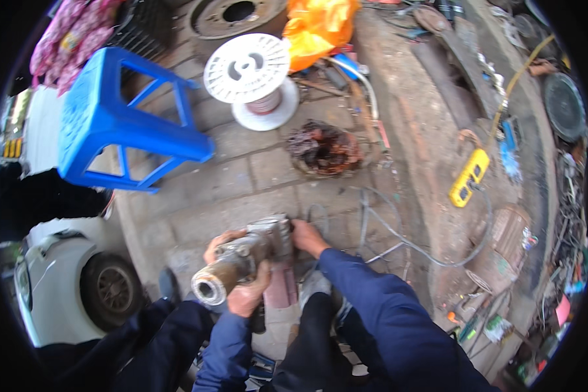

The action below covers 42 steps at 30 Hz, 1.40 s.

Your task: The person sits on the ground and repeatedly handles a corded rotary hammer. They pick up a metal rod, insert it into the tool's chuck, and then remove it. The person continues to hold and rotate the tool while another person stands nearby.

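A worn, heavy metal power tool [245,251] with a round, hollow brownish nose is held low in front of my body, its nose pointing toward me and to the left. It looks like a demolition hammer, though its exact kind is not certain. My left hand [246,299] is wrapped around the nose half from beneath, with the thumb on the right side and fingers showing on the far left side. At the blocky far end, my right hand [309,238] grips the tool from the right; its fingertips are partly hidden. Behind the tool, a reddish flat block [279,286] lies on the paving.
A blue plastic stool [101,124] lies tipped at left, beside a white wire spool [247,68]. Beyond my hands sits a dark, greasy clump [325,149]. A grey cable [431,261] loops to a yellow power strip [470,178]. A white car [59,281] and dark shoe [168,285] are at left.
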### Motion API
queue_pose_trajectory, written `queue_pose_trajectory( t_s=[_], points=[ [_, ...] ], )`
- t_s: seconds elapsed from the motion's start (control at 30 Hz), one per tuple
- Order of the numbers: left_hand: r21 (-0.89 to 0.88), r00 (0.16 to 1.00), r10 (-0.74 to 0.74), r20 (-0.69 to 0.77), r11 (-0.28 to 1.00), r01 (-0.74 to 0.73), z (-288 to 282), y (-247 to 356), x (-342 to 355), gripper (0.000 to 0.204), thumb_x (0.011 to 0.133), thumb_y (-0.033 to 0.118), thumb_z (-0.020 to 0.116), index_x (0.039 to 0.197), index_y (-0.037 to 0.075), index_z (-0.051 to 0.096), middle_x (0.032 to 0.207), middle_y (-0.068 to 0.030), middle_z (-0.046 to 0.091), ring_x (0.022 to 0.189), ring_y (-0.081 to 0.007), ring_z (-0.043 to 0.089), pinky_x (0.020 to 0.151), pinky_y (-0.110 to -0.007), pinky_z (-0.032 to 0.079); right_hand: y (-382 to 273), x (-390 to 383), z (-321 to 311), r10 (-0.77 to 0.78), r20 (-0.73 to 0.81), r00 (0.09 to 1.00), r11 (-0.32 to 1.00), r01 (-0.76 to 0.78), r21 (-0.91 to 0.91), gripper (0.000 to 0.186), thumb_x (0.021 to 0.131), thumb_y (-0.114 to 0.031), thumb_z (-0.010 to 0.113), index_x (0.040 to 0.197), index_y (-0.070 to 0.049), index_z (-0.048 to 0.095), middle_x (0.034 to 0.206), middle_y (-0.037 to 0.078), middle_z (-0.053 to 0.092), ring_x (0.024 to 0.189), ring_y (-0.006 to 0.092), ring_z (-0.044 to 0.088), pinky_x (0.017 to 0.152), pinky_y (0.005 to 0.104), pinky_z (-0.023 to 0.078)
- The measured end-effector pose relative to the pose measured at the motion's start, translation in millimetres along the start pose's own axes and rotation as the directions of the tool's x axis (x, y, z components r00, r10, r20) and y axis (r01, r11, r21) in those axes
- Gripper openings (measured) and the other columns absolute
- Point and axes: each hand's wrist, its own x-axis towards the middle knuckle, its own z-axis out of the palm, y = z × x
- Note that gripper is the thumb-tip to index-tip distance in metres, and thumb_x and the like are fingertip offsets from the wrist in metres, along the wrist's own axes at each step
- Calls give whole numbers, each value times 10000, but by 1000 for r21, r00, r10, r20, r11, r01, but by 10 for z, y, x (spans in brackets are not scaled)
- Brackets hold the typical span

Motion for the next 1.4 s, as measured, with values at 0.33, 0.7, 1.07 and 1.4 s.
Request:
queue_pose_trajectory(
  t_s=[0.33, 0.7, 1.07, 1.4],
  points=[
    [-119, 999, -40, 31, 992, 43, -23, -64, -16, 830, 799, 244, 898, 1412, 36, 379, 1276, -174, 564, 1234, -323, 604, 1095, -493, 471, -222, -96, -149, 105, 46, 993, 994, -107, 29, 413, 899, -311, 763, 1132, 28, 729, 1149, 318, 723, 1159, 448, 696, 923, 474, 547],
    [-120, 998, -59, 21, 991, 61, -39, -102, -40, 883, 794, 286, 913, 1432, 39, 353, 1279, -171, 565, 1221, -316, 602, 1088, -491, 471, -400, -175, -259, 113, 67, 991, 990, -118, 74, 415, 904, -279, 764, 1175, 32, 723, 1185, 321, 714, 1192, 454, 679, 961, 475, 544],
    [-156, 998, -62, 9, 986, 63, -28, -71, -35, 856, 798, 275, 903, 1425, 37, 370, 1281, -172, 569, 1224, -320, 609, 1085, -491, 477, -356, -149, -207, 99, 32, 995, 995, -100, 30, 382, 905, -265, 753, 1141, 34, 731, 1159, 335, 705, 1187, 480, 664, 957, 493, 544],
    [-149, 997, -73, -4, 986, 72, -72, -99, -39, 846, 800, 263, 894, 1423, 38, 370, 1287, -178, 569, 1228, -320, 612, 1089, -490, 475, -196, -49, -101, 72, 18, 997, 997, -71, -27, 413, 886, -296, 780, 1153, 16, 740, 1158, 325, 712, 1181, 471, 672, 960, 494, 548]
  ],
)
